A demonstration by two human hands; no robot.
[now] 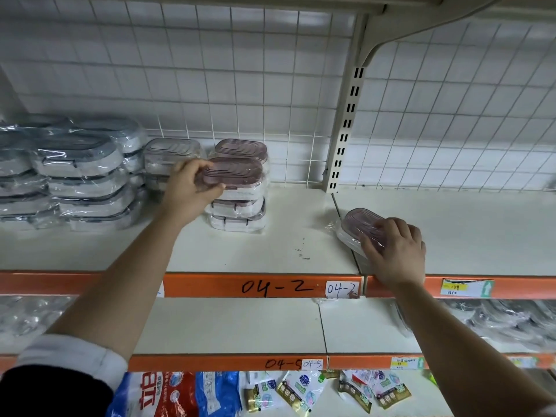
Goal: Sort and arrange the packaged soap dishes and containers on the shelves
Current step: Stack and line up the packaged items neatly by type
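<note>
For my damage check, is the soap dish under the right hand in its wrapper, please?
In its wrapper: crinkled clear film juts past the soap dish at its left end and glints beside the right hand.

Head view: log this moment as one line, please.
left hand grips top pink-lidded wrapped soap dish on stack | right hand grips lone pink-lidded wrapped soap dish on cream shelf

wrapped pink dish [233, 176] atop pink stack [237, 213] | second pink dish [358, 227] lying on shelf [270, 245]
</note>
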